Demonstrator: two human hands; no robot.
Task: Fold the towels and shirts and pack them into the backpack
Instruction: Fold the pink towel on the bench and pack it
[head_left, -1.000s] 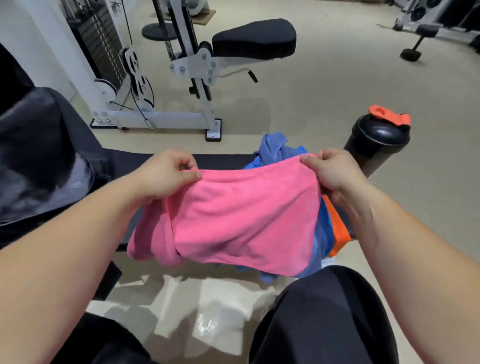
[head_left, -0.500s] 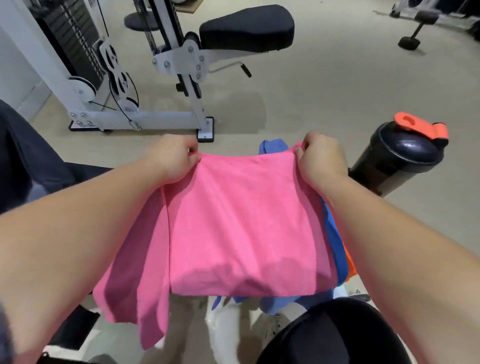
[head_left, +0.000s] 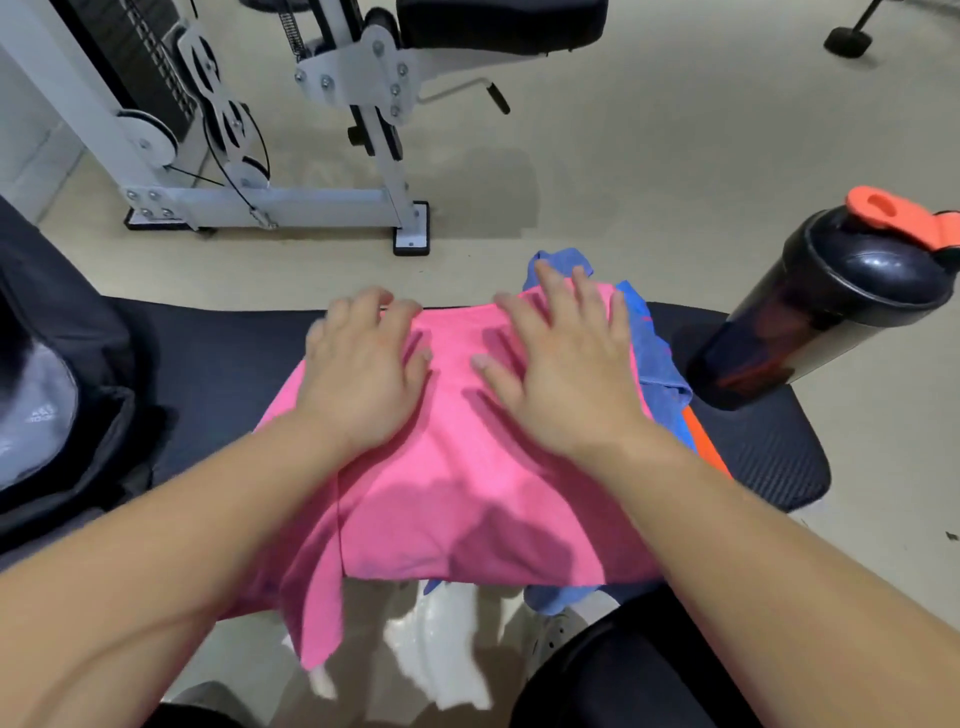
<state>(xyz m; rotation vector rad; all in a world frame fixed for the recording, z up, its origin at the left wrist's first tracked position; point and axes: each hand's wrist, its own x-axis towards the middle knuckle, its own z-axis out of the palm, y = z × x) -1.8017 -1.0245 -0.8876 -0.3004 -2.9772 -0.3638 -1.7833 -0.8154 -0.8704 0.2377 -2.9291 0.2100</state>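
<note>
My left hand (head_left: 363, 384) and right hand (head_left: 561, 374) laid open on the pink towel (head_left: 467, 499), blue cloth (head_left: 660, 364), perhaps a shirt, under it, shaker bottle (head_left: 821, 312) right of it

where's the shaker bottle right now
In the head view, the bottle sits at the right end of the black bench, just right of the blue cloth under the pink towel.

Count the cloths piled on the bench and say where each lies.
3: pink towel on top; blue cloth beneath it, showing at right; orange cloth at the pile's right edge. More may be hidden underneath.
</note>
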